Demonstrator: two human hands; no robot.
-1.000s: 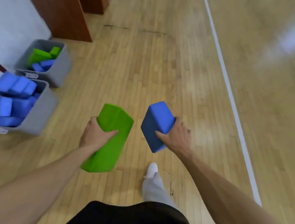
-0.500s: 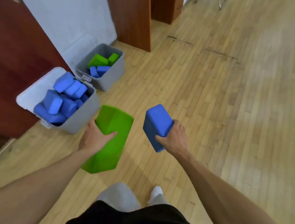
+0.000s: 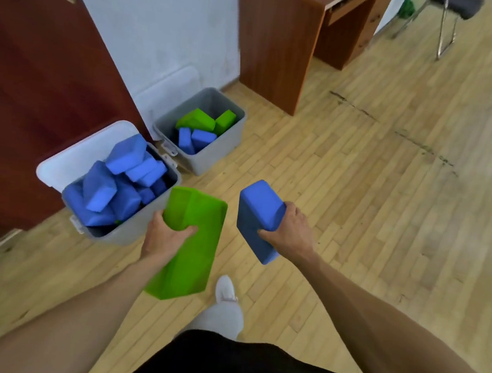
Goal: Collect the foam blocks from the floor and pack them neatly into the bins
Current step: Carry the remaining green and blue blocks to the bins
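My left hand (image 3: 164,234) grips a long green foam block (image 3: 192,250) by its upper edge, just right of the near grey bin (image 3: 135,233). That bin is piled with several blue blocks (image 3: 112,187), some sticking above the rim. My right hand (image 3: 290,229) grips a blue foam block (image 3: 258,216) held upright above the floor. Farther back stands a second grey bin (image 3: 212,154) holding green blocks (image 3: 198,119) and blue blocks (image 3: 197,139), with room left inside.
Both bins stand against a dark red door (image 3: 41,82) and a white wall (image 3: 163,26). A white lid (image 3: 73,155) leans behind the near bin. A brown wooden desk (image 3: 279,41) and chair legs (image 3: 445,34) are at the back. My foot (image 3: 224,290) is on the wooden floor.
I have walked toward the bins and turned left; they now lie closer and more central. Both hands keep the same hold on their blocks.
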